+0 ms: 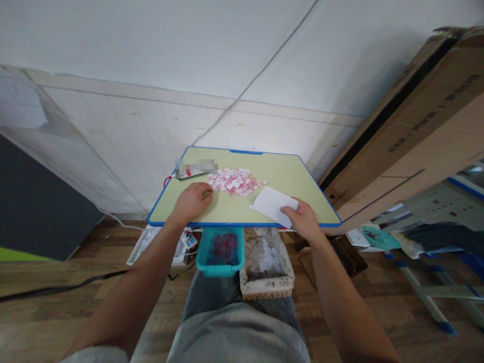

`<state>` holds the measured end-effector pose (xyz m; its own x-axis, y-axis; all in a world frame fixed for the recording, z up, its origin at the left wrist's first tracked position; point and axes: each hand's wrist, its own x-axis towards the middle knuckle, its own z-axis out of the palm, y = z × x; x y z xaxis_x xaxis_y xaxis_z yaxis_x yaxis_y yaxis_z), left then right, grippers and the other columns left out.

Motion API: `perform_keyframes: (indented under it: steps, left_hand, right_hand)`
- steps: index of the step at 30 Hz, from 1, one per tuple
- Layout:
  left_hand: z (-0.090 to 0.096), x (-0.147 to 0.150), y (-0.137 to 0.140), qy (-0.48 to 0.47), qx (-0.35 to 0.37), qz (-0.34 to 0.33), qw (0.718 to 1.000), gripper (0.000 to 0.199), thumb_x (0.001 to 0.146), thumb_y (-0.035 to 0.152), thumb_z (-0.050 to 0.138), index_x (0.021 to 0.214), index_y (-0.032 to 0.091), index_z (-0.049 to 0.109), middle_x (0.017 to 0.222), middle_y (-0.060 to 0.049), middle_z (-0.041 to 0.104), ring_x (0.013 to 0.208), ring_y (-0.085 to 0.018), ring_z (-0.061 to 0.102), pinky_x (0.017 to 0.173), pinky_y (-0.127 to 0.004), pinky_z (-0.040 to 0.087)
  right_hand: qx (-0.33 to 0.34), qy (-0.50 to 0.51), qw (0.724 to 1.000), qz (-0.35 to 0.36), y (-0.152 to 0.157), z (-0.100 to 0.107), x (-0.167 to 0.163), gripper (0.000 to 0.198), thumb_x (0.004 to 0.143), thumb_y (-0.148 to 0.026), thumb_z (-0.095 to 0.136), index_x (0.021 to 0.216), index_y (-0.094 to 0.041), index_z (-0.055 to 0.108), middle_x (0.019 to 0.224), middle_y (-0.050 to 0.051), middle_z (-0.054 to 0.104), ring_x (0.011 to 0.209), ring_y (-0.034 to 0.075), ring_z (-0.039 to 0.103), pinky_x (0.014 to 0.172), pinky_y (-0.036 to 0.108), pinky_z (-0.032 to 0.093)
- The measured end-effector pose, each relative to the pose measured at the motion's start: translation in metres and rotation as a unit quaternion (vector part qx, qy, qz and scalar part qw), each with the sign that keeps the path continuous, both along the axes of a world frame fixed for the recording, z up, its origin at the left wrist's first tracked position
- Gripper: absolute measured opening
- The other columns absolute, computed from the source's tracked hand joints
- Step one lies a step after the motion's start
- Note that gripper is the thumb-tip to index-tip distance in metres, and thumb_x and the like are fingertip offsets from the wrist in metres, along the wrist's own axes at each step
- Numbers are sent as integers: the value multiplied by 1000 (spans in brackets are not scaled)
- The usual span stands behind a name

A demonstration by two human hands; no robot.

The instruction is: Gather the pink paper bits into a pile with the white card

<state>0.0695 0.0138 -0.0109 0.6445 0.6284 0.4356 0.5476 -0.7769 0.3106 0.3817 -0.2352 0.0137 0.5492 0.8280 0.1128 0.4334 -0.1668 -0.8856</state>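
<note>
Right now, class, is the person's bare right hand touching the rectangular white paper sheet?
Touching. The head view shows the bare right hand at the white paper sheet's right edge, thumb lying on its upper face.

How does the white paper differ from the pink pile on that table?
The white paper is one plain, flat piece; the pink pile is many small pink-and-white bits. The right hand holds the paper, while the pile lies spread on the table. Both show white.

Lt grey top (238,335) (blue-grey trsrs (207,297))
</note>
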Motion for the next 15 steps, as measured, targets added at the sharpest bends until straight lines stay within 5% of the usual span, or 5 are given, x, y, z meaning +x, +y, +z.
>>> perform_keyframes:
  steps: [15]
  left_hand:
    - [3, 1, -3, -2, -10, 6, 1000, 27, 91, 31, 53, 109, 23, 72, 118, -9, 74, 116, -28, 64, 108, -43, 48]
  right_hand:
    - [1, -63, 996, -56, -2, -3, 10, 30, 80, -42, 63, 96, -18, 71, 80, 4, 72, 74, 24, 64, 64, 31, 48]
